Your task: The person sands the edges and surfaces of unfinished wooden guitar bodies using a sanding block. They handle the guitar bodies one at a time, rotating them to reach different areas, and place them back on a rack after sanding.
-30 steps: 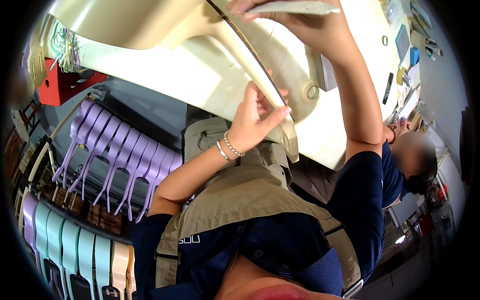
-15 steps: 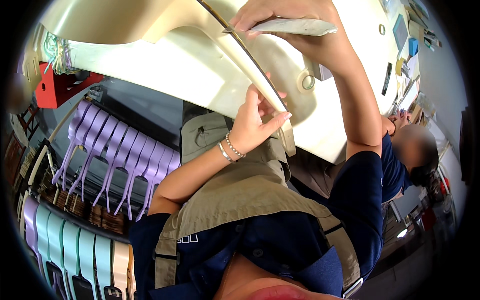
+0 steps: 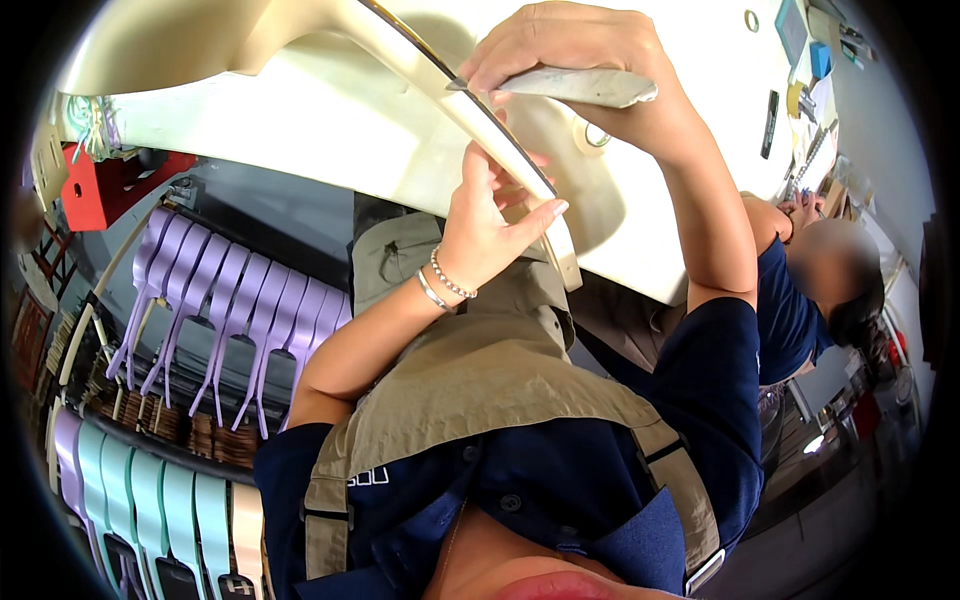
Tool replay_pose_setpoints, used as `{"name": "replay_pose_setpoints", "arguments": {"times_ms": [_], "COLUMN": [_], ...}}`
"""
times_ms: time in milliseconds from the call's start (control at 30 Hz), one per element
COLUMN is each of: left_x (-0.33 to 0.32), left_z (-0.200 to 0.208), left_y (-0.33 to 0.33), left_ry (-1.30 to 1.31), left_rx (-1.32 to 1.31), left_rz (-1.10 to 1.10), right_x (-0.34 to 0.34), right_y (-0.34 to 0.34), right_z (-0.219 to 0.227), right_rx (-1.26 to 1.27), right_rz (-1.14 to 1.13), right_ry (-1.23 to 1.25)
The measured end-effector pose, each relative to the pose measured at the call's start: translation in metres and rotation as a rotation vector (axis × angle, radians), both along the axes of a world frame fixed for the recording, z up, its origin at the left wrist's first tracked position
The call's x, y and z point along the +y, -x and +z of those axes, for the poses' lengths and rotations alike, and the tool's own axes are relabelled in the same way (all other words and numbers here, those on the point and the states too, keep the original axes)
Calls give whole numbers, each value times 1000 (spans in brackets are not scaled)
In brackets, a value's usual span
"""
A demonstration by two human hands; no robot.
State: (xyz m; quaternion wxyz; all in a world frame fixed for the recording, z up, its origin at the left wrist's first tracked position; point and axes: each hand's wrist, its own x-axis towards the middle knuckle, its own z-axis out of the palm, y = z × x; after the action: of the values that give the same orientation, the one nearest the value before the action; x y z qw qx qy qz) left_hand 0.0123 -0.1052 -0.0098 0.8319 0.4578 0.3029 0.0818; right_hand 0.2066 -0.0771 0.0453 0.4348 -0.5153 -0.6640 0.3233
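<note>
A cream, rounded piece (image 3: 170, 40) with a long slim neck reaches from the upper left toward my lap; it looks guitar-like. A dark strip (image 3: 430, 60) runs along the neck's edge. My left hand (image 3: 492, 205) is closed round the neck near its lower end, thumb on the near side, some fingers hidden behind it. In my right hand (image 3: 575, 50) is a knife (image 3: 585, 86) with a pale wrapped handle, pinched near its short metal blade. The blade tip touches the dark strip above my left hand.
A white-topped table (image 3: 300, 140) lies beneath. On it are a roll of tape (image 3: 592, 135) and a black marker (image 3: 769, 125). Purple forked pieces (image 3: 225, 300) hang on a rack at left, mint ones (image 3: 145, 490) below. A red holder (image 3: 95, 190) stands nearby. Another person (image 3: 790, 300) sits at right.
The whole scene has shifted slightly left in the view. Both hands keep their grip, and the blade sits a little nearer my left hand along the strip.
</note>
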Motion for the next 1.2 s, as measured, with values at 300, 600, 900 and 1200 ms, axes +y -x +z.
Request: {"name": "replay_pose_setpoints", "arguments": {"times_ms": [300,600,900,1200], "left_x": [-7,-8,-7,-8], "left_z": [-7,-11,-6,-9], "left_y": [-1,1,-2,-2], "left_ry": [-12,-19,-19,-73], "left_rx": [-22,-27,-51,-45], "left_rz": [66,62,112,92], "right_x": [-51,-59,-75,-97], "right_y": [0,4,8,4], "right_z": [-3,-2,-7,-3], "right_rx": [-33,-53,-18,-27], "right_rz": [37,12,-33,19], "right_ry": [154,153,190,261]}}
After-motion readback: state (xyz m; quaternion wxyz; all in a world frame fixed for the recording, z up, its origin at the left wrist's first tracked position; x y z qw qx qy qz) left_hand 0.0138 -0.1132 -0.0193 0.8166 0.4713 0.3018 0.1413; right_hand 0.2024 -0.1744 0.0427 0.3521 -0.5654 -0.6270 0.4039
